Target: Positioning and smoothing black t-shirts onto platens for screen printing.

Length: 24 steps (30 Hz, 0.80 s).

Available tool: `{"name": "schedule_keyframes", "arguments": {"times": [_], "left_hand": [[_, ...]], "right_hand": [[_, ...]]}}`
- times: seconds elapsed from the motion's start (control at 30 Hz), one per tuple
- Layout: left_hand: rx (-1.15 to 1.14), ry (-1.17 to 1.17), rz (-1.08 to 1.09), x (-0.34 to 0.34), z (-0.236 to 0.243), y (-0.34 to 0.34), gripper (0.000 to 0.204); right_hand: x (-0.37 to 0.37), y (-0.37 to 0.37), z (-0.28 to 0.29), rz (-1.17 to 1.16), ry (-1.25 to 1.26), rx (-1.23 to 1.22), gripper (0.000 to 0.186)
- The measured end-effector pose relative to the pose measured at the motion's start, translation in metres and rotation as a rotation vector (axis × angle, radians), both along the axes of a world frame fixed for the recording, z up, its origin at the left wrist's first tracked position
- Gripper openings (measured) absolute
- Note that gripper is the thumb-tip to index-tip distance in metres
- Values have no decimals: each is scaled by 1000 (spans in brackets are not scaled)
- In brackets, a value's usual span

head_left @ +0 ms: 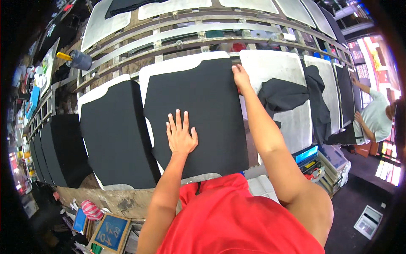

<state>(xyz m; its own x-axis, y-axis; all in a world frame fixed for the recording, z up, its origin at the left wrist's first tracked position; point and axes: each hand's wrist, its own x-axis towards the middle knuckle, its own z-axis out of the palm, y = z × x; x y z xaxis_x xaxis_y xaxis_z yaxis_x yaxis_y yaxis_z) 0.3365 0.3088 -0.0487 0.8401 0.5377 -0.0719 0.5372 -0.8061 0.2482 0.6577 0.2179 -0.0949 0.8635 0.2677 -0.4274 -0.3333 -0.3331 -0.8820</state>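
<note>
A black fabric panel (198, 93) lies on a white board (169, 63) in front of me, its right edge near vertical. My left hand (181, 135) rests flat on the panel's middle with fingers spread. At the panel's upper right edge, my right hand (240, 78) has its fingers curled together on the fabric. To the left lies another black panel (111, 135) on its board. To the right, a crumpled black fabric piece (282, 93) rests on a stained white board (292, 127).
Metal rails (186, 40) run behind the boards, with a grey can (79, 60) at the left. A co-worker (374, 114) handles dark panels at far right. Framed screens (110, 230) stand lower left; a small lit device (305, 154) sits below the right boards.
</note>
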Motion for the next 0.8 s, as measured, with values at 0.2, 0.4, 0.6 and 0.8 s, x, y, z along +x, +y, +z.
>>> {"name": "schedule_keyframes", "arguments": {"times": [0.2,0.4,0.6,0.8], "left_hand": [[6,17,-8,-1,0,0,67],[60,-19,11,-7,-10,5,65],[86,10,-26,15,-15,-3,66],[111,13,10,-6,-16,4,65]], "right_hand": [[31,21,-27,233,-444,-207,54],[67,53,-16,479,-749,-622,38],[148,23,-98,637,-689,-1031,35],[135,62,-94,484,-438,-163,34]]}}
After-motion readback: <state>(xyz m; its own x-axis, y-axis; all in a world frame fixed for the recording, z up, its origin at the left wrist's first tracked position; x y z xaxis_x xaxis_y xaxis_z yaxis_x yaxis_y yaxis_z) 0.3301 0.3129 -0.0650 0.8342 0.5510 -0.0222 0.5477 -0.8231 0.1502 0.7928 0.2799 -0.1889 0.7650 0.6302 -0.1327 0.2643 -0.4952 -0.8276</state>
